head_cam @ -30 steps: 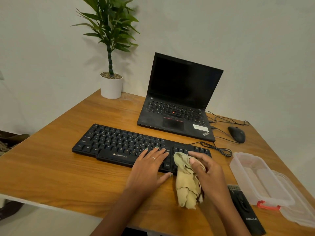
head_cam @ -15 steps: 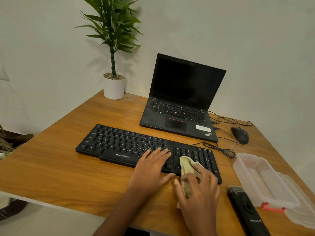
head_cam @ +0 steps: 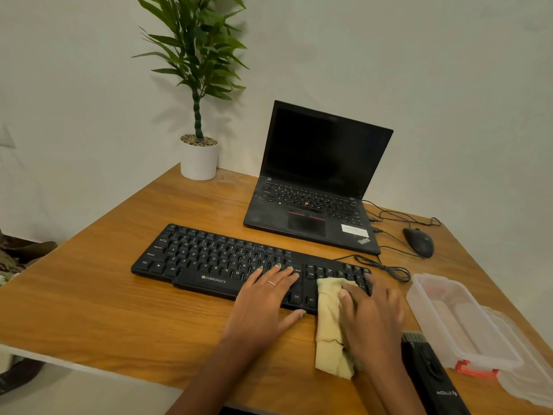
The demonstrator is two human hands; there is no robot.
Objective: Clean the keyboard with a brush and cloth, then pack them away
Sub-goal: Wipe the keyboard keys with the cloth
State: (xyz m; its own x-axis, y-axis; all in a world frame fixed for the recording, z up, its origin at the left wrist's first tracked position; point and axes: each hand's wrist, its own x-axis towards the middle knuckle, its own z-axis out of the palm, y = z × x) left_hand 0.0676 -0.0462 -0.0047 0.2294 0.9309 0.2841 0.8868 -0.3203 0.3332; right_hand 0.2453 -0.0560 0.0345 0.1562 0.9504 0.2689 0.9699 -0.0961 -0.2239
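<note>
Wooden desk [head_cam: 89,310]: right hand [head_cam: 374,319] presses cloth [head_cam: 329,324] at keyboard [head_cam: 209,259] edge.

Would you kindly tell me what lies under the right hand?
The yellow cloth lies under the right hand, draped over the keyboard's right end onto the desk. The keys beneath are hidden.
</note>
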